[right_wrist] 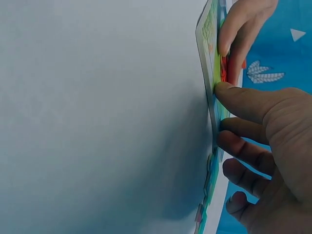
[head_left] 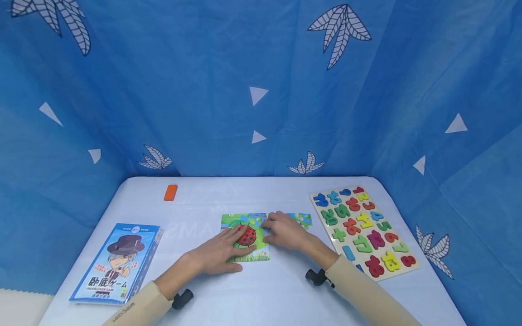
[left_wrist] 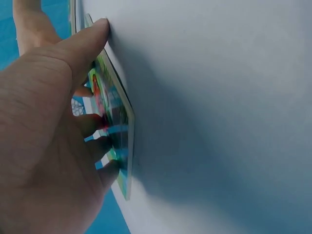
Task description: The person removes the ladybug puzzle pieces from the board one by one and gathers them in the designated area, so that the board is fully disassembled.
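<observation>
Ladybug jigsaw puzzle (head_left: 262,250), a flat green-and-blue rectangle printed with a red, black-spotted bug, lies mid-table on the smooth white tabletop (head_left: 261,296), under both hands. Status, left to right: left hand (head_left: 216,253) rests over the puzzle's left part, fingers spread wide, thumb just off the near edge; nothing gripped, looks like steadying. Bug and grass read as one whole picture, so that area seems done. Right hand (head_left: 287,231) is at the right edge, fingers bent, thumb and index tips near each other on the puzzle; cannot tell whether they pinch a piece. Past it, thin green-and-blue knobbed jigsaw pieces (head_left: 305,219) lie outside the rectangle, partly hidden by that hand; count unclear. Best guess: main part together, those pieces left to fit. Materials, same direction: blue rectangular game box (head_left: 116,260), likely cardboard, cartoon figure in a dark hat on the lid. Small orange oblong block (head_left: 171,192), flat-faced, material unclear. Puzzle is thin, stiff-looking sheet with a pale cut edge, per both wrist views. Far right, pale wood-look number board (head_left: 362,257), set at an angle, carrying chunky multicoloured numerals (head_left: 364,221).
</observation>
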{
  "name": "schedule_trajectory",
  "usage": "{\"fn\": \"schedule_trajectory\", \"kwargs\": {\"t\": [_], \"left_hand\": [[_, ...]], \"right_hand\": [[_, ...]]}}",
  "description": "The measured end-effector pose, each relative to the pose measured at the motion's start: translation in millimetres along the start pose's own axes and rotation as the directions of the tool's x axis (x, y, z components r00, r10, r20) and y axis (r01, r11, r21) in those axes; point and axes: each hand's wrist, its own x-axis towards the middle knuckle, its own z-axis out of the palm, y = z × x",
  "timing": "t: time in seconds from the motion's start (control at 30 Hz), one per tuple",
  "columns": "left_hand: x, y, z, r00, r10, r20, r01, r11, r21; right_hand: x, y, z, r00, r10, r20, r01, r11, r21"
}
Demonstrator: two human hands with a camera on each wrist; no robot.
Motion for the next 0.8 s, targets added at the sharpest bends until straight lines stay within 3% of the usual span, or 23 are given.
{"fn": "schedule_trajectory", "kwargs": {"t": [0.57,0.8], "left_hand": [[3.6,2.4,-4.6,1.000,-0.002,0.005,0.002,0.999,0.051],[1.7,1.0,-1.8,1.000,-0.014,0.019,0.014,1.000,-0.004]], "right_hand": [[1.7,-8.3,2.5,0.999,0.039,0.007,-0.038,0.997,-0.065],[1.0,-8.7,3.4,0.999,0.049,-0.002,-0.049,0.997,-0.052]]}}
